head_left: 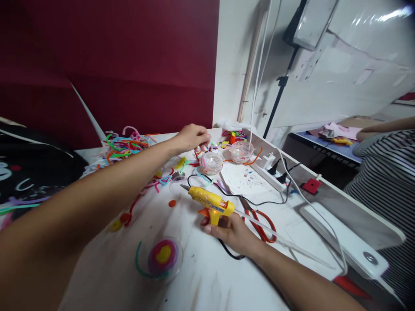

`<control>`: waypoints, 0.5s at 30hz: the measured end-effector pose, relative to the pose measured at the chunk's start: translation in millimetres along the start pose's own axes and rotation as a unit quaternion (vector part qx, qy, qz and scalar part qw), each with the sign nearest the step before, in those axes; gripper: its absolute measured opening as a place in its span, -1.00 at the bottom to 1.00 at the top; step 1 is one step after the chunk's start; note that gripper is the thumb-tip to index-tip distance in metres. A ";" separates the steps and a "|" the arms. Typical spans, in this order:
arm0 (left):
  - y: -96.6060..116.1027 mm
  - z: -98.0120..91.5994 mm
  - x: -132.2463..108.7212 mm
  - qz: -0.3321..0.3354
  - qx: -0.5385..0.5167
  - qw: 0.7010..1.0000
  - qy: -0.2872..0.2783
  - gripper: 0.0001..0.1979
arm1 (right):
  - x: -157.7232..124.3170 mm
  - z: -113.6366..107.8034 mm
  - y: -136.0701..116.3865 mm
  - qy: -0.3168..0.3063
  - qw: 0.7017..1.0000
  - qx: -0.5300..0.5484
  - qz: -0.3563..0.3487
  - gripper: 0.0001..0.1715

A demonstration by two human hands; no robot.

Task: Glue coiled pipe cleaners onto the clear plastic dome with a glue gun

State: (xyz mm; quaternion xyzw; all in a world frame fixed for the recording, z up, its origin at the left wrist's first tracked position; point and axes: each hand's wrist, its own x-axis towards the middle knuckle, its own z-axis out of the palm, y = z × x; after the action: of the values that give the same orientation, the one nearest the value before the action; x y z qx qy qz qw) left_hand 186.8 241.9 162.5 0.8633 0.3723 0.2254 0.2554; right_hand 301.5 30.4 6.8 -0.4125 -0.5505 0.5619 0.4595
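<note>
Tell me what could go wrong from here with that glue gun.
The yellow glue gun in the right hand points its nozzle toward the left forearm's side; if hot, it might burn skin. The black cord loops across the table and could snag. The long glue stick, jutting back across the scissors in view, might catch them.

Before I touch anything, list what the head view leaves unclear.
In the head view:
Glue gun: lower handle, hidden by the right hand.
Left hand: whether it pinches anything, too small to tell.
Striped shirt: far side, cut off by the right edge.
Paper: what dots it, too small.
</note>
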 end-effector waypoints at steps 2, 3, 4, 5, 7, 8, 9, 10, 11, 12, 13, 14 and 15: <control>-24.7 -8.5 -23.8 -0.016 0.032 0.999 -0.001 -0.80 | 0.0 0.1 0.1 0.005 1.000 -0.008 -0.010 -0.59; -37.9 -9.9 -36.5 -0.025 0.051 0.998 -0.001 -0.81 | 0.0 0.0 0.0 0.008 1.000 -0.014 -0.014 -0.61; -50.7 -9.1 -49.2 -0.034 0.071 0.997 -0.003 -0.82 | 0.1 0.0 -0.2 0.011 1.000 -0.020 -0.017 -0.62; -62.5 -6.2 -61.3 -0.040 0.089 0.995 -0.011 -0.81 | 0.3 -0.2 -0.3 0.015 0.999 -0.024 -0.018 -0.63; -81.3 4.9 -82.7 -0.040 0.120 0.991 -0.033 -0.71 | 0.9 -0.7 -0.6 0.023 0.999 -0.027 -0.017 -0.61; -88.0 12.0 -91.4 -0.032 0.133 0.989 -0.048 -0.65 | 1.2 -1.1 -0.7 0.026 0.999 -0.025 -0.015 -0.60; -93.0 19.4 -98.5 -0.021 0.144 0.987 -0.064 -0.58 | 1.6 -1.4 -0.8 0.029 0.999 -0.022 -0.014 -0.59; -96.4 26.4 -103.9 -0.010 0.152 0.985 -0.078 -0.50 | 1.9 -1.7 -1.0 0.031 0.999 -0.019 -0.015 -0.59; -98.7 32.3 -107.7 -0.002 0.160 0.983 -0.087 -0.44 | 2.2 -1.9 -1.2 0.033 0.999 -0.018 -0.016 -0.58; -100.1 36.8 -109.9 0.002 0.167 0.982 -0.093 -0.42 | 2.4 -2.1 -1.5 0.035 0.999 -0.020 -0.018 -0.58; -100.9 39.6 -110.5 0.004 0.174 0.980 -0.097 -0.42 | 2.6 -2.2 -1.8 0.036 0.999 -0.025 -0.020 -0.58; -101.3 40.6 -109.6 0.001 0.182 0.978 -0.098 -0.43 | 2.7 -2.3 -2.2 0.037 0.999 -0.029 -0.020 -0.59; -101.6 39.9 -107.5 -0.004 0.189 0.977 -0.097 -0.44 | 2.8 -2.3 -2.6 0.039 0.998 -0.034 -0.020 -0.59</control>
State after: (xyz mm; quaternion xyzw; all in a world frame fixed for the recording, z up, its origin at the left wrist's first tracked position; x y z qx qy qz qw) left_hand 89.6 209.6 48.6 0.9123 0.3849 0.0651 0.1233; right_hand 303.3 33.6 9.4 -0.4382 -0.5589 0.5175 0.4773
